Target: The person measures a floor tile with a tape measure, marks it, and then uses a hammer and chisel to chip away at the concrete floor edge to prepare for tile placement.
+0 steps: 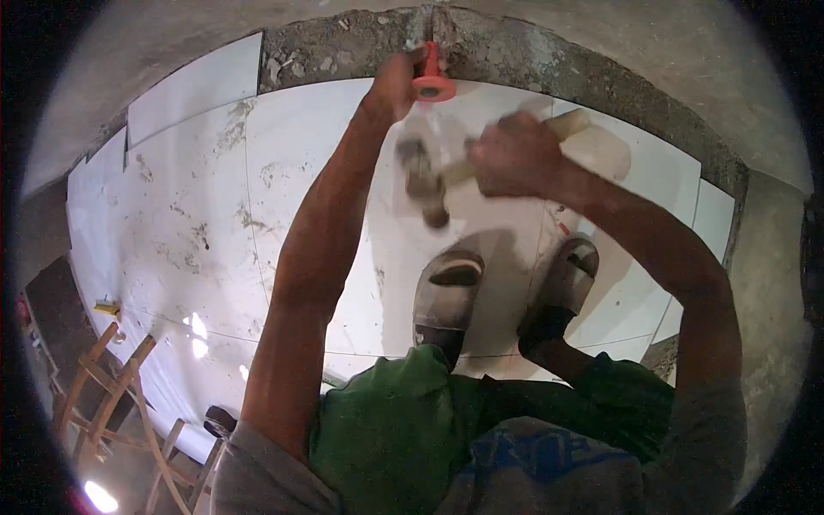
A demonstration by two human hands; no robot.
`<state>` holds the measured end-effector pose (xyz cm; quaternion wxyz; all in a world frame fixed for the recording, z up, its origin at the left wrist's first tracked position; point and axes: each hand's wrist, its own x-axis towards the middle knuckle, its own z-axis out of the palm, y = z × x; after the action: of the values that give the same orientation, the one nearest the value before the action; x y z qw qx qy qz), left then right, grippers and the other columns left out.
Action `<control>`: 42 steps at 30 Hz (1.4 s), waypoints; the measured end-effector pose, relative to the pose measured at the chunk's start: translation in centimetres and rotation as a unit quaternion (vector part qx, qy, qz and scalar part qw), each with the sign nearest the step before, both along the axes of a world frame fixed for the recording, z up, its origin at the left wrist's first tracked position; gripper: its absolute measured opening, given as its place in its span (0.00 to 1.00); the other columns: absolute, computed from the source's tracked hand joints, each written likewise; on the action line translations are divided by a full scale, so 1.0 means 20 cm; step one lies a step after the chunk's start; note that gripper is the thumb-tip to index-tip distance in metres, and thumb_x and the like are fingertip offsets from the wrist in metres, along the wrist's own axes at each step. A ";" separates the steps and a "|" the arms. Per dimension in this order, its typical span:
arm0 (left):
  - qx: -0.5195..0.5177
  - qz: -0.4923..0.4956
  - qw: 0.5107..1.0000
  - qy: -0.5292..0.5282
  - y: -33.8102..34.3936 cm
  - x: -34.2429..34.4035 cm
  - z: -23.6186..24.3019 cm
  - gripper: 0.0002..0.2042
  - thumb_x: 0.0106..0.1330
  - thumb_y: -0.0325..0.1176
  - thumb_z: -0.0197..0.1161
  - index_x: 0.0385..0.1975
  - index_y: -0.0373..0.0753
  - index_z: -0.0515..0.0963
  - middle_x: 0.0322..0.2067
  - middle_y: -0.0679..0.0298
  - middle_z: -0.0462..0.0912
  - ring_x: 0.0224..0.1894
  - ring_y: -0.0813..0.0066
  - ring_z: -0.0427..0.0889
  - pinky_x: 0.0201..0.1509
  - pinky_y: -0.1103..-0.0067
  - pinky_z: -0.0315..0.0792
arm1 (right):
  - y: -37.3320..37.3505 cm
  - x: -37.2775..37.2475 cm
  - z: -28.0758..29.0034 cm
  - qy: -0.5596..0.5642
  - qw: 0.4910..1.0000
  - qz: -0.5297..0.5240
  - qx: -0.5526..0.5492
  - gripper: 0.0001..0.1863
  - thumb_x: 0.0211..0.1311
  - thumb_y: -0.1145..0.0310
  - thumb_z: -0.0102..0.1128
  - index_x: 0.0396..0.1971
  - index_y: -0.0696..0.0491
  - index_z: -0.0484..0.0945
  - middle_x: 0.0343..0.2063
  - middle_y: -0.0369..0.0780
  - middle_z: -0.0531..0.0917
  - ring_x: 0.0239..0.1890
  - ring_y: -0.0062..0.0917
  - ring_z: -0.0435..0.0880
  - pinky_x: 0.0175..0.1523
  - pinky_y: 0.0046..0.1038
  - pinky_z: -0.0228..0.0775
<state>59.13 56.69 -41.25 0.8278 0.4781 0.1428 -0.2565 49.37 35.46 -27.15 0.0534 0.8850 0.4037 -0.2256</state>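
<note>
Left hand (396, 81) was clenched around a chisel with a red hand guard (433, 79), its tip set into the rough mortar strip (360, 43) that ran along the far edge of the white tiled floor (197, 197). Right hand (515, 154) gripped the pale wooden handle of a hammer (429, 184); the head was blurred, just short of the guard on the near side, so it was in mid-swing.

Judged step: chipping out mortar at the tile edge, one blow in progress. The next move would call for the hammer head to land square on the chisel's butt, clear of the left knuckles, with the chisel held steady at its angle.

Relative to the guard:
- the hammer head hung just below it, toward the person
- two sandalled feet (446, 296) stood on the tiles, well nearer the person
- wooden framework (112, 395) lay far off at lower left, past the tiles' edge
- a small yellow object (107, 307) sat near that framework; kind not clear

Count: one chisel, one hammer, two hands, two sandals. Tiles were several, and the exact number was lost in the lens curve.
</note>
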 end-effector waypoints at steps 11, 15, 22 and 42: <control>-0.007 -0.018 0.999 -0.050 0.01 0.04 0.02 0.14 0.80 0.39 0.50 0.48 0.35 0.76 0.37 0.59 0.83 0.37 0.67 0.84 0.47 0.70 0.79 | -0.06 0.12 -0.10 0.042 0.998 -0.006 0.041 0.19 0.45 0.54 0.69 0.33 0.51 0.86 0.29 0.46 0.86 0.36 0.42 0.88 0.51 0.48 0.78; -0.018 -0.016 0.999 -0.046 0.01 0.03 -0.05 0.17 0.80 0.45 0.53 0.49 0.36 0.77 0.40 0.63 0.83 0.38 0.70 0.82 0.44 0.71 0.78 | -0.02 0.01 0.01 0.090 0.948 0.268 0.143 0.15 0.51 0.54 0.66 0.30 0.50 0.84 0.24 0.44 0.86 0.31 0.42 0.89 0.38 0.47 0.80; 0.015 0.008 0.999 -0.049 0.08 0.05 -0.03 0.13 0.80 0.35 0.50 0.48 0.34 0.79 0.36 0.60 0.85 0.37 0.68 0.85 0.47 0.70 0.80 | 0.07 0.13 -0.07 -0.051 0.994 -0.034 0.092 0.12 0.53 0.60 0.64 0.35 0.51 0.85 0.25 0.46 0.85 0.33 0.44 0.88 0.45 0.45 0.80; 0.114 -0.044 0.965 -0.233 -0.03 0.14 0.08 0.11 0.76 0.36 0.51 0.34 0.41 0.79 0.31 0.67 0.82 0.32 0.73 0.81 0.41 0.74 0.77 | -0.14 0.25 -0.10 -0.011 0.983 -0.184 0.018 0.16 0.46 0.60 0.67 0.35 0.52 0.86 0.28 0.45 0.86 0.39 0.44 0.87 0.55 0.47 0.76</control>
<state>61.93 56.10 -39.69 0.7662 0.6215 -0.0467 -0.1567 54.32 32.56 -29.22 -0.0007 0.9474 0.2377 -0.2145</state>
